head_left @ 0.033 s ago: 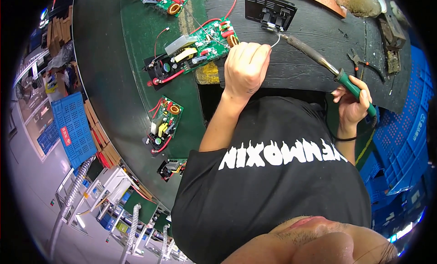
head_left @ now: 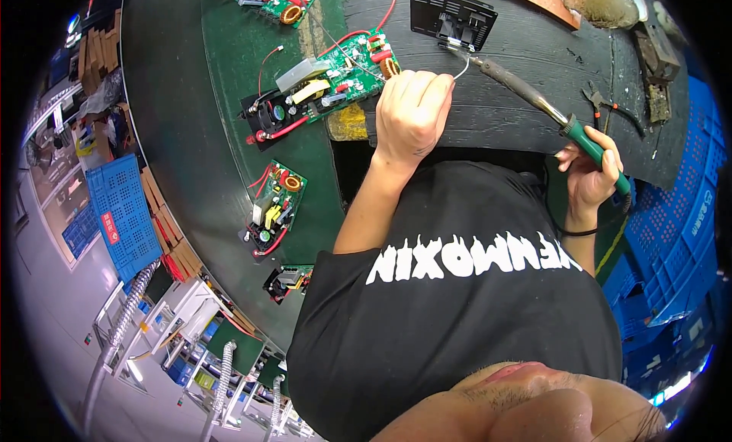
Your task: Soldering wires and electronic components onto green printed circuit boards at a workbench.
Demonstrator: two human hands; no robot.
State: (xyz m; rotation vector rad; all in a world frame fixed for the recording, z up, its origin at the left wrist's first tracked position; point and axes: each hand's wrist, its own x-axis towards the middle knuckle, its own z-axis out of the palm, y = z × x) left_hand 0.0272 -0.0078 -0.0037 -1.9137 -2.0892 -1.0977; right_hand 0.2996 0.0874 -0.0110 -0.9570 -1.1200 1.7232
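Observation:
My right hand (head_left: 591,175) grips the green handle of a soldering iron (head_left: 526,95), which slants up and to the left. Its tip meets the lower edge of a black slotted panel (head_left: 451,21) that has sockets and metal contacts. Closed in a pinch, my left hand (head_left: 414,114) holds a thin silvery solder wire (head_left: 463,68), whose end curves up to the iron's tip. The wire also trails out behind that hand, across a green circuit board (head_left: 352,70) with a copper coil, red wires and a black fan. My fingers hide the part of the wire they pinch.
The dark work board (head_left: 518,126) lies under the panel. Orange-handled cutters (head_left: 602,105) rest on it at the right, near a metal block (head_left: 657,57). More circuit boards (head_left: 278,206) sit along the green belt at left. Blue crates (head_left: 679,213) stand at right.

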